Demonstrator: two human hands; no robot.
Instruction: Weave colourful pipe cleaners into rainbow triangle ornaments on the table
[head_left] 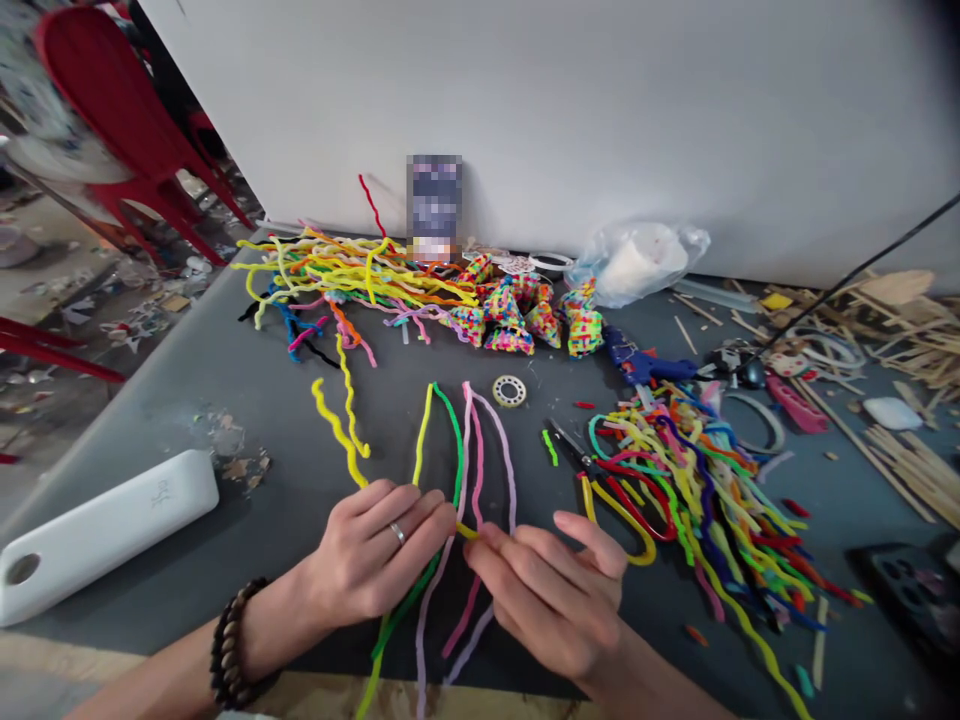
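Centrally, a yellow stem point(466, 531) is held level between two hands, just above the grey table point(262, 400); it is gripped narrowly by the left hand point(379, 550), fingers curled over it, and pinched by the thumb and fingertips of the right hand point(551, 595), whose outermost finger is lifted away. Beneath and between the hands, a green stem point(458, 440), a pink stem point(478, 470) and a lilac stem point(510, 470) are laid lengthwise; at the far end, the green one is met by a yellow strand point(423, 430) in a narrow peak, and a second peak is formed beside it in pink and lilac.

Beyond the peaks, a small disc point(509, 391) is seen lying flat; to the right, scissors point(587, 462) are placed beside a mixed heap point(701, 480) of stems, their handles partly covered. Farther back, woven shapes point(583, 320) are grouped between a mostly yellow pile point(352, 268) and a blue glue gun point(645, 365); at the left edge, a white case point(112, 530) is set down, well apart from the stems.
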